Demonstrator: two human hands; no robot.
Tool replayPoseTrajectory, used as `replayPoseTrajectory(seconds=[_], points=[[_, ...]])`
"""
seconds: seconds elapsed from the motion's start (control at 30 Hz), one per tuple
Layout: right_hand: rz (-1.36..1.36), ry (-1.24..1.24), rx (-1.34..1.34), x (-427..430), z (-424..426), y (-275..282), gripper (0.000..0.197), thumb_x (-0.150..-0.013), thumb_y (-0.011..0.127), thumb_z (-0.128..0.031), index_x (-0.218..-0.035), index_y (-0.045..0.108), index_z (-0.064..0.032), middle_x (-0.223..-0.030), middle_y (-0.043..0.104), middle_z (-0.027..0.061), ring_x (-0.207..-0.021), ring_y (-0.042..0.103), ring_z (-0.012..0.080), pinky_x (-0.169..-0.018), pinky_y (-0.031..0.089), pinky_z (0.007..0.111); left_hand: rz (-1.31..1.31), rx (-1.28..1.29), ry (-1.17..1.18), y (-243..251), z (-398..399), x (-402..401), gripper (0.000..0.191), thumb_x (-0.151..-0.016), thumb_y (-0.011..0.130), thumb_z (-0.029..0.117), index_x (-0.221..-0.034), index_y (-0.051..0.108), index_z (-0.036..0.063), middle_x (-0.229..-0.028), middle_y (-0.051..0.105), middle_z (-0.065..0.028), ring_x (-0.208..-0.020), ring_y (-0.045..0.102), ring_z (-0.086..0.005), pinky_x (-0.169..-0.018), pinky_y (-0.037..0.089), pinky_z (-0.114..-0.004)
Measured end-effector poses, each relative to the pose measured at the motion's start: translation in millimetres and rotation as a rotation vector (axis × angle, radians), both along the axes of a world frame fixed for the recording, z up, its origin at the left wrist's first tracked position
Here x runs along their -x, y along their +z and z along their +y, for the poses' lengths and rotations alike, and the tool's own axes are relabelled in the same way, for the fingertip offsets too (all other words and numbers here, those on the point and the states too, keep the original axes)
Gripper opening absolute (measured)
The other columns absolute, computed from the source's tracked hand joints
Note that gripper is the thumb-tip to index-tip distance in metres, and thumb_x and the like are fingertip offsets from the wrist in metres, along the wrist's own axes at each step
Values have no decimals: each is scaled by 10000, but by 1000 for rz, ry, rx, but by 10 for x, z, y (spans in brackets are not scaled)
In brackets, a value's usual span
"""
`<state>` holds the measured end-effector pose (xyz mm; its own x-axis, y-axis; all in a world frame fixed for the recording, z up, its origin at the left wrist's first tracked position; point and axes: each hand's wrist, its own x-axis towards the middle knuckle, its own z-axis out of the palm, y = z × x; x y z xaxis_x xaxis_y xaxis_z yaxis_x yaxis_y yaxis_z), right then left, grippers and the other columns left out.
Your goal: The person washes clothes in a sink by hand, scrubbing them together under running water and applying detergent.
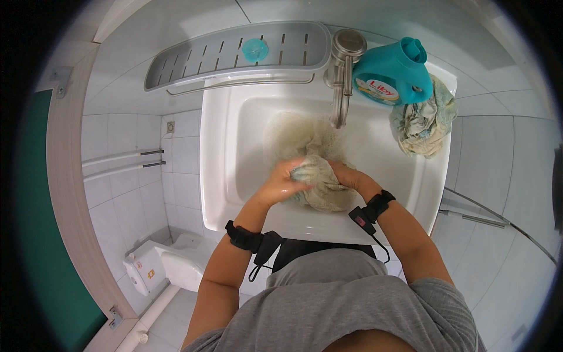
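A wet, pale patterned cloth [323,182] is bunched between my two hands in the white washbasin [220,176]. My left hand [283,180] grips its left side, with the thumb and fingers spread around the bulge. On the other side, my right hand [349,176] holds the cloth, its fingertips partly hidden in the folds. Cloudy, foamy water [294,130] lies in the basin just beyond the cloth. Above that water reaches the spout of a metal faucet [339,108].
A teal Liby detergent bottle [389,79] stands on the basin's back right rim. Another crumpled patterned cloth [424,127] lies beside it on the right rim. A grey slotted shelf [211,55] on the wall carries a small teal cap [255,49]. A white toilet [176,264] is at lower left.
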<state>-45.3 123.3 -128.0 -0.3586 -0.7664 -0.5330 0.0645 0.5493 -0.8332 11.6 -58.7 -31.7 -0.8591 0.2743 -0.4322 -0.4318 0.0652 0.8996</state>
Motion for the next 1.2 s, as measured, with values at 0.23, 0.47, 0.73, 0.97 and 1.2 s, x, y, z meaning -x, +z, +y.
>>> replayPoseTrajectory(seconds=[0.23, 0.47, 0.73, 0.97, 1.2], points=[[-648, -350, 93, -52, 63, 201, 498, -860, 446, -321, -1222, 366, 11, -1197, 449, 108, -1058, 441, 197, -910, 354, 306, -394, -567, 576, -498, -185, 162, 529, -727, 601, 28, -1219, 409, 59, -1110, 510, -74, -1027, 483, -172, -852, 390, -262], [-1237, -857, 416, -13, 158, 194, 556, -815, 508, -362, -1203, 391, 18, -1177, 460, 112, -1053, 453, 191, -917, 353, 323, -715, -630, 368, -593, -113, 107, 438, -768, 577, 77, -1172, 415, 23, -1103, 514, -115, -980, 530, -231, -845, 444, -366], [-686, -680, 292, -13, 269, 545, 515, -707, 661, -126, -1124, 428, 67, -1037, 532, 124, -956, 519, 199, -840, 405, 282, -702, -639, 453, -219, -252, 125, 402, -761, 556, 30, -1145, 438, 16, -1095, 515, -139, -986, 528, -240, -839, 451, -380], [-511, -1057, 119, 531, 164, 230, 701, -652, 677, -107, -1185, 284, 122, -1030, 519, 207, -917, 537, 248, -749, 458, 325, -66, 294, 437, -931, -490, 582, 638, -679, 681, 200, -1224, 386, 48, -1139, 427, -168, -991, 480, -262, -844, 417, -326], [165, -744, -204, 358, -123, -429, 695, -642, 665, -177, -1245, 340, -62, -1091, 507, 173, -980, 502, 272, -861, 386, 341, -73, 850, 55, -1204, 90, 722, 919, -537, 767, 294, -1281, 293, 38, -1207, 313, -285, -1097, 392, -370, -843, 400, -382]])
